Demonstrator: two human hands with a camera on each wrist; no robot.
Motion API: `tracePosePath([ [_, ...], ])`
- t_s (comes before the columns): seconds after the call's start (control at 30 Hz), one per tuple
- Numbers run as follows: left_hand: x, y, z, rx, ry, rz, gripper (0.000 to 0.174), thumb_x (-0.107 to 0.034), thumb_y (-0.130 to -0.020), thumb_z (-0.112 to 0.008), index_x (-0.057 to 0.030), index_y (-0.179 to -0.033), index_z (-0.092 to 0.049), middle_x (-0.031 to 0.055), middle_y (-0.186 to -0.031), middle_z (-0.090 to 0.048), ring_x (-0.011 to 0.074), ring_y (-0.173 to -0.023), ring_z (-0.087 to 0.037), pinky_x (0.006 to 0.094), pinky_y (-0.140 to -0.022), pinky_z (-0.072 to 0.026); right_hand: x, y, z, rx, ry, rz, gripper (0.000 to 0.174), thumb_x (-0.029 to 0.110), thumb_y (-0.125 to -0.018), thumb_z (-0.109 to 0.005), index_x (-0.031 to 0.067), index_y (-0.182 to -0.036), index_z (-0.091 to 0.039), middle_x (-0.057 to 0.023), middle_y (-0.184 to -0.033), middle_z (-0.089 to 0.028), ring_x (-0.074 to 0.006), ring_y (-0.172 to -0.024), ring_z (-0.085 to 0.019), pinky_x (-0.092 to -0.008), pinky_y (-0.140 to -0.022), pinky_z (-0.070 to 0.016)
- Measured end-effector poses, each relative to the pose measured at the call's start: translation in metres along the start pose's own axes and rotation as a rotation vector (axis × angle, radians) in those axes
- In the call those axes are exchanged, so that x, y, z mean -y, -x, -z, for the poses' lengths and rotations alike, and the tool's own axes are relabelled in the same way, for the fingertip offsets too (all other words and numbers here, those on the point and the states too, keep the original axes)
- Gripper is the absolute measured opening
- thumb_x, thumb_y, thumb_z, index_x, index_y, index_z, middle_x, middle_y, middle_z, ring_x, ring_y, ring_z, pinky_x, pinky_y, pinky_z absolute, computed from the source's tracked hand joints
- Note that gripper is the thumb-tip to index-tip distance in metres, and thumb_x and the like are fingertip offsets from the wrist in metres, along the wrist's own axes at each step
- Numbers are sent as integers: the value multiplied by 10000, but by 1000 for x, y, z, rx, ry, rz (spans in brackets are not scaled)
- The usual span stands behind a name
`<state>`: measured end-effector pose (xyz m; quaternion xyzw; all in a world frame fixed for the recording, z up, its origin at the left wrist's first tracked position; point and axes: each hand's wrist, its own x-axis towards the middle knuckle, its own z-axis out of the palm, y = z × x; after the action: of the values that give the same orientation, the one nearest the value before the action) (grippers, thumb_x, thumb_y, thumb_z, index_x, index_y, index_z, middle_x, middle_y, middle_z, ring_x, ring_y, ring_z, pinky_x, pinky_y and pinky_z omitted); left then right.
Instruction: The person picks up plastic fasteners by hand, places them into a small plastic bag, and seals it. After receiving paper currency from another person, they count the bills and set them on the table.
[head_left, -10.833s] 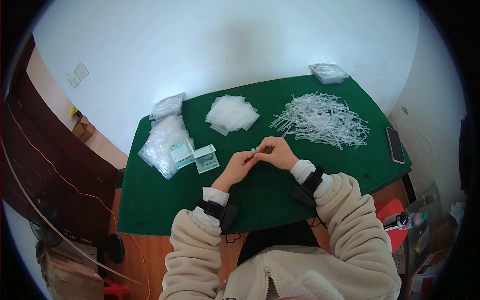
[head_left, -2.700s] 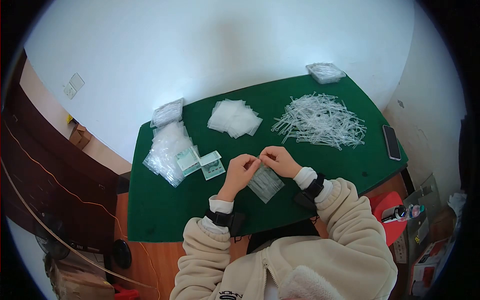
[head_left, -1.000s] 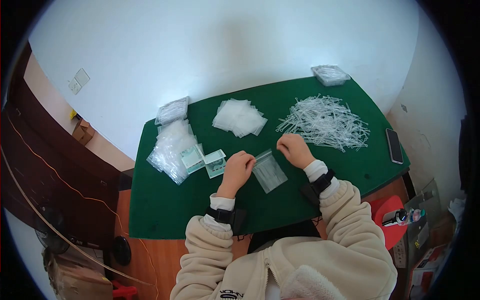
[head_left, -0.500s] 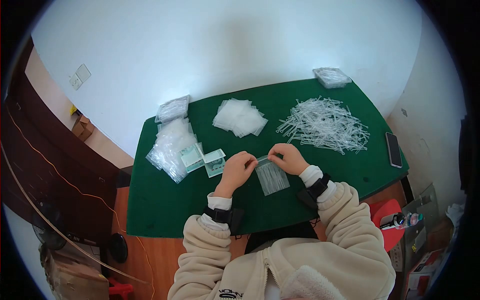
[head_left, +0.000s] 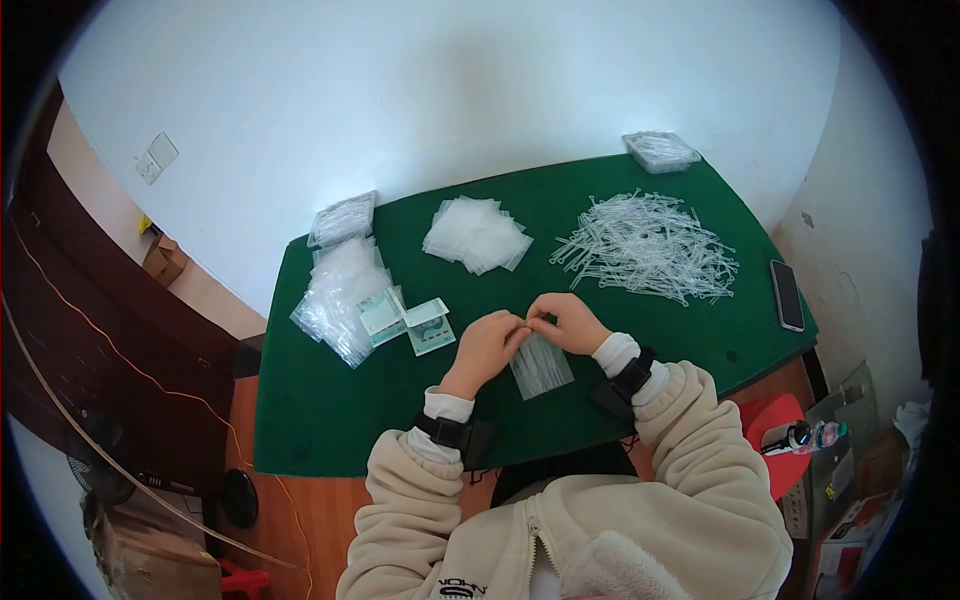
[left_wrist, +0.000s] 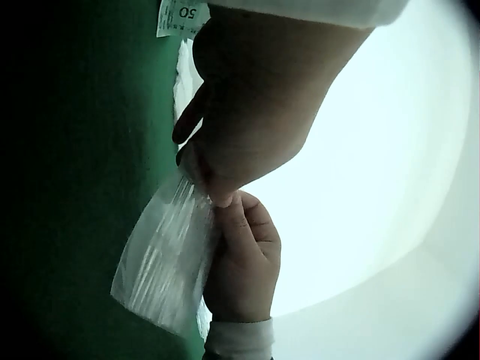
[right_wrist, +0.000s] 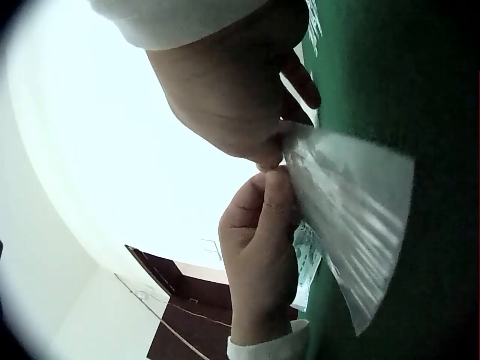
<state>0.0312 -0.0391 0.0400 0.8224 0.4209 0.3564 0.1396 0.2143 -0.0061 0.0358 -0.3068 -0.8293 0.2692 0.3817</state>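
Note:
A small clear zip bag (head_left: 542, 370) hangs below both hands, packed with thin clear plastic sticks lying side by side. My left hand (head_left: 484, 352) pinches its top edge between thumb and forefinger. Right beside it, my right hand (head_left: 574, 324) pinches the same edge, and the fingertips of the two hands nearly meet. In the left wrist view the bag (left_wrist: 161, 262) slants down over the green cloth. The right wrist view shows the sticks inside the bag (right_wrist: 356, 217) running lengthwise. Fingers hide most of the bag's top strip.
On the green table (head_left: 330, 420) lie a pile of loose clear sticks (head_left: 650, 245), a stack of flat clear bags (head_left: 475, 235), shiny bags (head_left: 340, 300) at left, banknotes (head_left: 432, 332) and a phone (head_left: 787, 295). Clear boxes (head_left: 343, 220) stand at the back corners.
One second ago the right hand was off the bag while the left touched its top corner. The right hand has come back to the top edge, and both hands have drawn together there.

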Motion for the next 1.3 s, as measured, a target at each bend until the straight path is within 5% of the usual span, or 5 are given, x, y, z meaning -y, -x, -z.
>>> tracePosePath([
  [0.3,9,1,-2,-122,19,118,146,-152,-790,-590,-9,-811,-607,118,-669,-554,267,-615,-536,337,-559,-418,-13,-1,10,-164,49,-62,132,148,-770,-595,21,-747,-566,-90,-673,-561,-222,-615,-546,-304,-566,-428],
  [0.53,6,-1,2,-310,273,370,163,-145,-830,-564,11,-823,-610,61,-627,-558,120,-537,-508,260,-501,-394,-9,-2,4,-192,-584,-391,204,195,-839,-548,18,-736,-551,-16,-613,-504,-67,-566,-465,-228,-524,-384],
  [0.7,6,-4,2,-339,524,424,171,-149,-842,-558,14,-811,-600,16,-616,-532,83,-528,-478,224,-488,-378,-25,-1,2,-49,-537,-370,206,192,-843,-541,17,-736,-544,-24,-607,-496,-74,-552,-447,-232,-521,-376],
  [1.07,8,-3,5,-218,1141,448,127,-93,-834,-551,19,-879,-590,62,-780,-578,109,-667,-524,227,-593,-421,-24,-2,9,-363,-236,-355,218,198,-837,-541,1,-744,-530,-47,-606,-481,-112,-568,-439,-263,-537,-369],
  [1.3,-12,-12,22,-336,-254,-269,277,-35,-753,-600,-72,-1028,-612,145,-1052,-552,245,-834,-570,314,-676,-462,-29,-2,5,-320,-262,-316,215,187,-866,-519,37,-713,-496,42,-575,-421,-49,-529,-378,-230,-482,-314],
])
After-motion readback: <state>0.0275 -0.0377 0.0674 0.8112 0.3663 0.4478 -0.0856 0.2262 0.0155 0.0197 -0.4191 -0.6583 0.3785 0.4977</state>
